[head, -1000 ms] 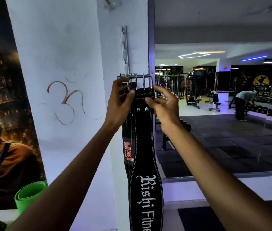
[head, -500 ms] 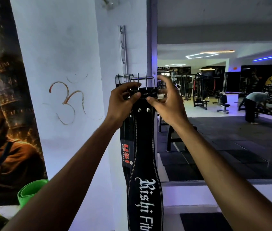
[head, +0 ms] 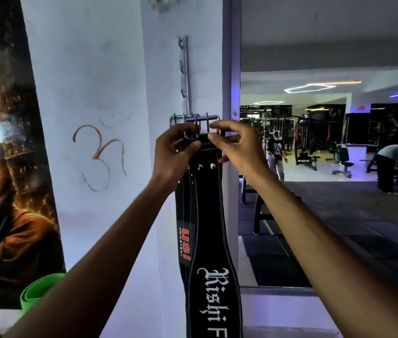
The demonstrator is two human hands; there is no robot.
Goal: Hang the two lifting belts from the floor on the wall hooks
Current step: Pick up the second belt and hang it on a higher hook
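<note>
Both hands at buckle height: left hand [head: 176,152] pinches the front belt [head: 209,215] top, right hand [head: 239,147] fingers its buckle [head: 201,125], belts hanging straight down below, apparently hooked on the rail [head: 184,76].

front belt [head: 211,230] black with white stitching and white gothic lettering; rear belt [head: 183,225] black with red logo; buckles [head: 194,120] silver; wall [head: 90,69] white; rolled mat [head: 38,292] green.

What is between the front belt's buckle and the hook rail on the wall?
The rear belt, marked USI, hangs behind the front belt, and its buckle lies between the front buckle and the hook rail. The exact hook is hidden.
</note>
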